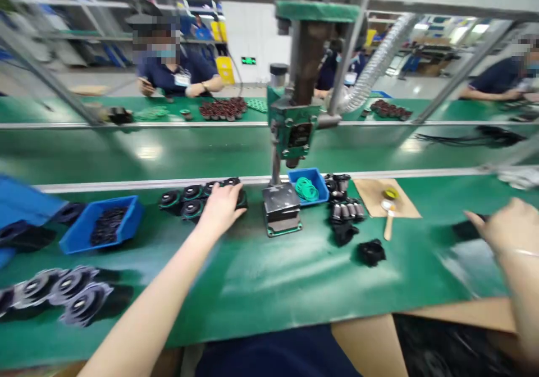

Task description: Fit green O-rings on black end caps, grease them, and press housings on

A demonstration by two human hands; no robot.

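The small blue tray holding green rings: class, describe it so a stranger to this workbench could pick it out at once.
Find the tall green press at the middle of the green bench. Just right of its metal base block sits the small blue tray. It alone holds bright green rings; the larger blue tray far left holds dark parts.

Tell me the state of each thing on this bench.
Left hand, laid on round black parts.
Right hand, blurred, grip unclear.
Press, ram up, clear of block.
Big bin, part full of black rings.
Small bin, holding green rings.
Spoon, lying flat on card.
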